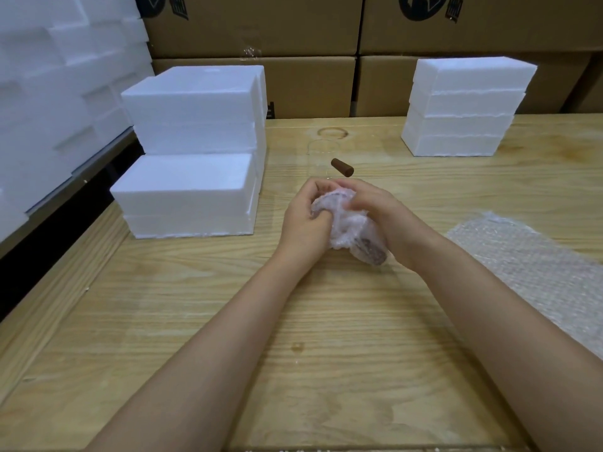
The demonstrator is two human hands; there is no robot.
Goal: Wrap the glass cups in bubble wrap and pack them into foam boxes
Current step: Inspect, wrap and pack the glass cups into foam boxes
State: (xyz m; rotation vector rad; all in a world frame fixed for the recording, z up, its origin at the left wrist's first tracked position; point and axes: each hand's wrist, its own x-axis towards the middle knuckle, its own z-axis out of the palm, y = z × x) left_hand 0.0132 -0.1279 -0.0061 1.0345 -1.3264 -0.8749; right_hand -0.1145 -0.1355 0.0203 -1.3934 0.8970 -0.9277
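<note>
Your two hands met just above the middle of the wooden table (195, 321), and between them was a bundle of bubble wrap (346, 230), crumpled and pinkish-white, tilted so that its near end pointed toward five o'clock. At that near end a brown part (372, 252) showed through the wrap; the glass inside could not be made out.

Your left hand (303, 223) grasped the bundle from nine o'clock, fingers curled round its far end. Your right hand (381, 216) grasped it from three o'clock, fingers bent over the top of the wrap and nearly touching the left hand's fingertips.

At twelve o'clock from your hands, near them, a clear glass cup (321, 158) stood upright on the table, faint against the wood. A short brown cylinder (342, 167) showed at its right side; whether it was joined to the cup could not be told.

At ten o'clock stood a stepped pile of white foam boxes (189, 151), all closed. At one o'clock, well apart from your hands, stood a second, narrower stack of foam pieces (463, 106).

At three to four o'clock a loose sheet of bubble wrap (535, 272) lay flat on the table, running off toward the right edge.

Cardboard cartons (254, 27) lined the back at twelve o'clock, and more white foam (58, 93) was heaped along the far left.
</note>
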